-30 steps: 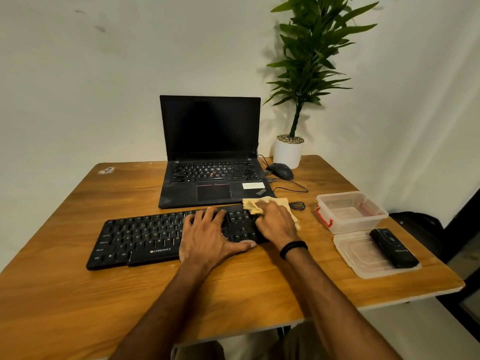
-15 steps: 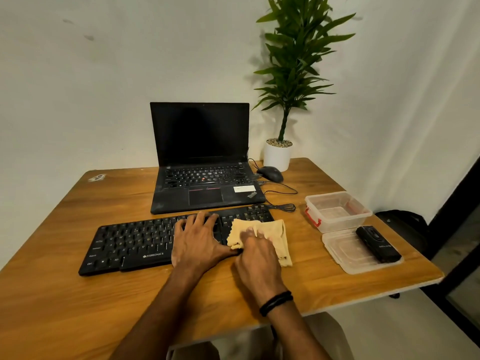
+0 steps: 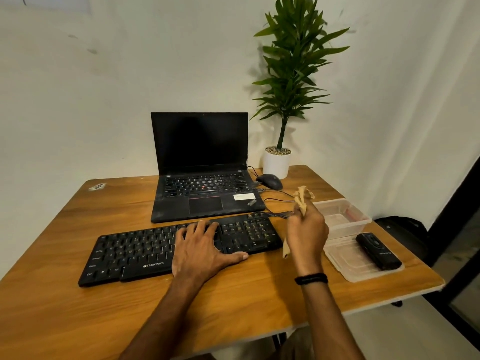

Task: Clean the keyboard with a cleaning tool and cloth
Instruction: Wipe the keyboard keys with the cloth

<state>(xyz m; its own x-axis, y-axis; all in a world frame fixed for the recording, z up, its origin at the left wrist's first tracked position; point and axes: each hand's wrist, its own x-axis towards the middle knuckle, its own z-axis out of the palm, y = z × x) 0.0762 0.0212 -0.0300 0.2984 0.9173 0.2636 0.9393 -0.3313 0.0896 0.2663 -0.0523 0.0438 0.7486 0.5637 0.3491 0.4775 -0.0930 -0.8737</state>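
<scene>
Table (image 3: 78, 320): wooden top filling the lower frame, with a pale mark at its far left corner.
Left hand (image 3: 200, 248): lay flat on the middle of the keyboard, fingers straight and spread, thumb along the near edge. It was judged to be bracing the board against sliding.
Keyboard (image 3: 135, 253): black, at centre frame, set slightly askew on the table. Pale specks showed among the keys.
Right hand (image 3: 307, 235): right of centre, held above the table just off the keyboard's right end, fingers curled around the cloth.
Cloth (image 3: 302, 197): tan and bunched, one end standing out above the fist and another hanging below. It was clear of the keys, so no wiping contact at this moment.
Cleaning tool (image 3: 378, 252): black device at right, resting on a clear lid (image 3: 348, 266), untouched and probably parked within reach.
Container (image 3: 342, 216): clear tub just behind the lid.
Laptop (image 3: 202, 157): open with a dark screen, behind the keyboard.
Mouse (image 3: 270, 181): beside the laptop's right edge.
Plant (image 3: 291, 74): in a white pot at the table's far right corner.
Room: plain white wall, with a dark bag (image 3: 405, 229) on the floor at the right edge.
</scene>
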